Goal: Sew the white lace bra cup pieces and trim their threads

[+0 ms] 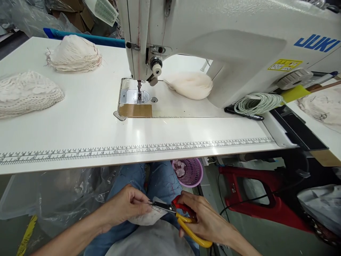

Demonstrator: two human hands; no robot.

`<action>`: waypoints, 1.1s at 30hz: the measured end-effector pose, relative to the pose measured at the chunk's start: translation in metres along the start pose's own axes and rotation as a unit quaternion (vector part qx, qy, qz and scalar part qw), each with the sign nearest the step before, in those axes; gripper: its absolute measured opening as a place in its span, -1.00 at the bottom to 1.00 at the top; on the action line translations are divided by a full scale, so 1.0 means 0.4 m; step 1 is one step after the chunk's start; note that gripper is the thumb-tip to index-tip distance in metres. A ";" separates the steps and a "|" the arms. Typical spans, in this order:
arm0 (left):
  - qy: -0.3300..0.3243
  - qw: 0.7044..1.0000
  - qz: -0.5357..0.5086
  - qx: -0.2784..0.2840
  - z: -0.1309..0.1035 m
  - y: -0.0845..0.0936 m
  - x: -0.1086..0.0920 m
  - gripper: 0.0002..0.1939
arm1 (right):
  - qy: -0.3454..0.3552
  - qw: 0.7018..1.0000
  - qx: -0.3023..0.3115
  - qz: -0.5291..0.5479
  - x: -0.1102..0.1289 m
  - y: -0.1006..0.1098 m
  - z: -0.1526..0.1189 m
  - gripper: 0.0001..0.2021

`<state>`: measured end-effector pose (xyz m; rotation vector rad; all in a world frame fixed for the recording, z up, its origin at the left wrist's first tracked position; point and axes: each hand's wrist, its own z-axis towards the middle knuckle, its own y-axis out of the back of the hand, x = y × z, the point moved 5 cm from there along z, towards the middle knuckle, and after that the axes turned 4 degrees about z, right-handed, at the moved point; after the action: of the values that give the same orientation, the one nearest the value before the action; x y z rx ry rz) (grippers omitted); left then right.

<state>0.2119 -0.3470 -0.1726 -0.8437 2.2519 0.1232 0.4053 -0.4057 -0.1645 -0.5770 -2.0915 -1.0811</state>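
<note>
Closest to camera: grey cloth (151, 240) over the lap, just below the fingers, blue jeans (165, 179) beyond it. Small white fabric piece (149, 217) hangs from the left hand (134, 205), its edge pinched between thumb and forefinger. Right hand (204, 217) is wrapped round the red-and-yellow scissors (193, 233), blades aimed at the left fingertips; contact there unclear, can't tell how far the blades are parted. Risks, my read: nicked left fingertip, since the tips sit right at the pinch; stray cut in the fabric if it folds across the blades, as the lower part looks unsupported; snagged jeans or lap cloth if the scissors dip, both being right underneath. Pose: forearms run in from the lower corners and converge over the lap, left fingers curled inward, right hand back-up with the scissors roughly level. Ahead of the fingers: bench (80, 131) with sewing machine (226, 21), two white fabric stacks (76, 53) ahead-left, purple basket (196, 174) just beyond the right hand.
</note>
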 end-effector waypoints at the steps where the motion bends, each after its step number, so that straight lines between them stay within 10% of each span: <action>1: -0.003 1.000 -0.001 0.000 0.001 -0.001 0.000 -0.59 | 0.002 1.000 -0.001 -0.004 -0.002 -0.001 0.001 -0.63; 15: 0.011 1.000 -0.002 -0.003 0.002 0.006 0.011 -0.54 | 0.008 0.997 -0.063 0.039 -0.002 0.028 -0.015 -0.68; 27: -0.022 0.999 -0.046 -0.019 -0.028 0.020 0.029 -0.49 | 0.044 0.913 -0.284 -0.289 0.020 0.498 -0.037 -0.67; 33: -0.061 0.997 -0.030 -0.040 -0.042 0.043 0.051 -0.55 | 0.018 0.865 -0.266 -0.425 -0.044 0.580 0.022 -0.61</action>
<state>0.1807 -0.3496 -0.1760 -0.9207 2.1178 0.2324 0.5648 -0.2715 -0.0612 0.1922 -2.0195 -2.1803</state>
